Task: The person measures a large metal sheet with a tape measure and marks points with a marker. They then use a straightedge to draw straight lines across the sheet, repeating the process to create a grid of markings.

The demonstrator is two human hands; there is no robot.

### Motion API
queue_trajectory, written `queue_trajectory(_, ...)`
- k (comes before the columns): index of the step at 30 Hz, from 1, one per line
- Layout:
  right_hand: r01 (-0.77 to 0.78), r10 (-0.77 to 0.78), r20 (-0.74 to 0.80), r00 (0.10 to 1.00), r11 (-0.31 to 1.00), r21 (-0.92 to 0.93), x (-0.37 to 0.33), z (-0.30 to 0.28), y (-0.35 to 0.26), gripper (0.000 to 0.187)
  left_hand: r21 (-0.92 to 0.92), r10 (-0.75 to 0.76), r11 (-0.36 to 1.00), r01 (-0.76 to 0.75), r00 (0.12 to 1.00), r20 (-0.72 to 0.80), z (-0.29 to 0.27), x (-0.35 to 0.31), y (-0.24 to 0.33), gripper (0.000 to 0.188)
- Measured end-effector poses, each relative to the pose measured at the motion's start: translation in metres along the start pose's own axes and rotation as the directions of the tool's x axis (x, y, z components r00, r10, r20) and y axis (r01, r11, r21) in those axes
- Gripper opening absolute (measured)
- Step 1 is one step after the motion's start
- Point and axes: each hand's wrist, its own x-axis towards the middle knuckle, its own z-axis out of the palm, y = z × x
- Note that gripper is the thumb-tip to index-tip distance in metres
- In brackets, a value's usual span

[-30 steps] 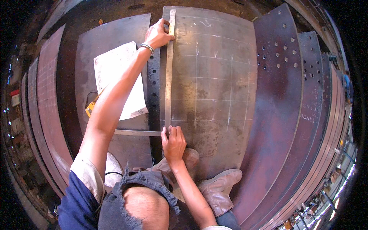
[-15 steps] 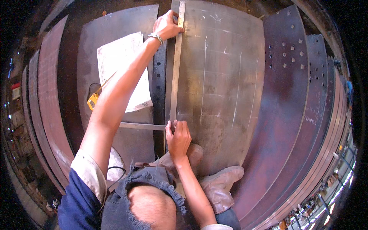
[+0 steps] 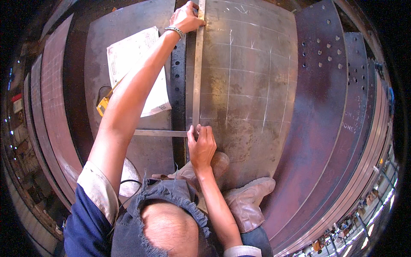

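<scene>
Steel plates (image 3: 319,107) line both frame sides. My left grip (image 3: 186,18) closed over steel square (image 3: 197,77), upper centre; right grip (image 3: 202,147) pinches near its corner, mid-frame. White-lined plate (image 3: 250,103) beneath; paper (image 3: 126,55), tape measure (image 3: 102,106) left. Aligning, I judge; next move calls for steady hold.

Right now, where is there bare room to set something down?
The chalk-marked plate looks free between the metal square and the reddish plate, beyond the boots. Crowded: paper and a yellow tape measure around the left forearm, and the square's corner, by the right hand.
</scene>
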Motion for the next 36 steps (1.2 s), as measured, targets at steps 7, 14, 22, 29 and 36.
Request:
queue_trajectory(7, -0.018, 0.018, -0.014, 1.0, 1.0, 0.016, -0.0006, 0.0005, 0.0003, 0.017, 0.01, -0.002, 1.0, 0.002, 1.0, 0.001, -0.0023, 0.0006, -0.0012, 0.051)
queue_trajectory(14, -0.048, 0.048, -0.007, 0.999, 0.998, 0.036, 0.0, -0.001, 0.0005, 0.017, 0.003, -0.026, 1.0, 0.026, 1.0, -0.001, 0.002, 0.0019, -0.0005, 0.049)
queue_trajectory(22, -0.007, 0.007, -0.002, 1.0, 1.0, 0.006, 0.001, -0.0023, 0.0041, 0.017, -0.018, -0.031, 0.999, 0.031, 0.999, 0.007, 0.0048, 0.0017, -0.0007, 0.048)
queue_trajectory(29, -0.02, 0.02, 0.009, 1.0, 0.999, 0.031, 0.0009, -0.0014, 0.0038, 0.017, -0.024, -0.024, 0.999, 0.024, 1.0, 0.003, 0.0035, 0.0032, -0.005, 0.046)
queue_trajectory(36, -0.065, 0.066, -0.007, 0.998, 0.996, 0.061, -0.0004, 0.001, 0.0039, 0.018, 0.004, -0.011, 1.0, 0.011, 1.0, 0.003, 0.0024, 0.0014, -0.0046, 0.046)
